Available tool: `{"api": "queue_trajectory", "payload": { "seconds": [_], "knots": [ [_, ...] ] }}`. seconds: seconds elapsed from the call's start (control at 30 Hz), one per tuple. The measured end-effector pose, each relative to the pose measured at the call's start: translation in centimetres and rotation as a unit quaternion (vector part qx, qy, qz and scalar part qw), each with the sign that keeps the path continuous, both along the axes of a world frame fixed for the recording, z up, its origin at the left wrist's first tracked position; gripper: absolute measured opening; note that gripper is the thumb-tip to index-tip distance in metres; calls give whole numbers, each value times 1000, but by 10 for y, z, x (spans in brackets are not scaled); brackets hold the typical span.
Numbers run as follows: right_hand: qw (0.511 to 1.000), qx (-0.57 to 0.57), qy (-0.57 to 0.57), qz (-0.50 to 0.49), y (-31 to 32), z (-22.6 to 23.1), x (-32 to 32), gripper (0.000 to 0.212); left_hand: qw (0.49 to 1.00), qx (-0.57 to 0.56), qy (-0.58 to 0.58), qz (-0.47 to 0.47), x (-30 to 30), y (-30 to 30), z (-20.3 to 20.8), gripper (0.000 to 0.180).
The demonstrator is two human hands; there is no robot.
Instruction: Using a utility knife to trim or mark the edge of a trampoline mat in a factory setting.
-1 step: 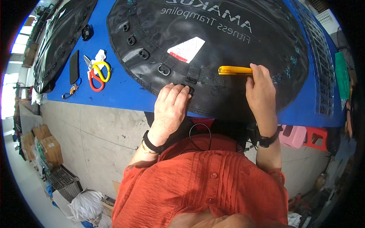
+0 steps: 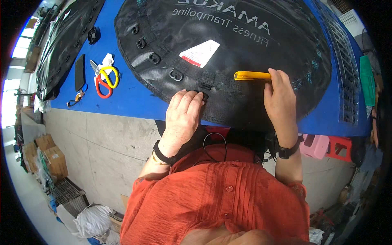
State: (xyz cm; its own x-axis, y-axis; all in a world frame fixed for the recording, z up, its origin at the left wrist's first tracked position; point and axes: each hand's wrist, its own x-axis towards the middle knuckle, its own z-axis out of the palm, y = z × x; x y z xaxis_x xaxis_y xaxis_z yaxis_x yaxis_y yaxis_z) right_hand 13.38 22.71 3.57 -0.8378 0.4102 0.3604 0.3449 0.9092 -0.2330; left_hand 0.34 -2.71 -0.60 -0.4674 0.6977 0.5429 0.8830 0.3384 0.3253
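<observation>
A round black trampoline mat (image 2: 253, 61) lies on the blue tabletop, with black plastic rings (image 2: 154, 58) sewn along its near-left rim. At the near rim my left hand (image 2: 183, 112) has its fingers closed together over a black ring (image 2: 205, 97), which is mostly hidden beneath the fingertips. To the right, my right hand (image 2: 281, 96) grips a slim yellow hand tool (image 2: 252, 76) and holds it pointing left over the mat. Its exact kind is not clear. A white and red paper label (image 2: 201, 54) rests on the mat beyond my left hand.
Left on the blue table (image 2: 122, 107) are scissors (image 2: 107, 81) with red and yellow handles, a dark flat phone-like slab (image 2: 79, 72) and a black clip (image 2: 93, 35). Another black mat (image 2: 65, 45) lies farther left. Pink (image 2: 315, 146) and red stools (image 2: 339, 148) stand below the right edge.
</observation>
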Motion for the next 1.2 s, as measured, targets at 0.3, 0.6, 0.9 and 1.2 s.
{"api": "queue_trajectory", "payload": {
  "seconds": [0.3, 0.6, 0.9, 1.2],
  "knots": [
    [998, 3, 64, 3, -13, 24, 14, 41, 998, -2, -59, -11, -3, 0, 15, 32],
    [899, -388, 101, 176, -50, 35, 10, 34, 858, 129, -491, -82, 13, 19, 44, 22],
    [868, -430, 136, 207, -57, 29, 1, 21, 959, 90, -254, -86, 27, 28, 69, 21],
    [805, -518, 199, 211, -59, 17, 11, 14, 925, 128, -343, -100, 30, 31, 68, 16]
  ]
}}
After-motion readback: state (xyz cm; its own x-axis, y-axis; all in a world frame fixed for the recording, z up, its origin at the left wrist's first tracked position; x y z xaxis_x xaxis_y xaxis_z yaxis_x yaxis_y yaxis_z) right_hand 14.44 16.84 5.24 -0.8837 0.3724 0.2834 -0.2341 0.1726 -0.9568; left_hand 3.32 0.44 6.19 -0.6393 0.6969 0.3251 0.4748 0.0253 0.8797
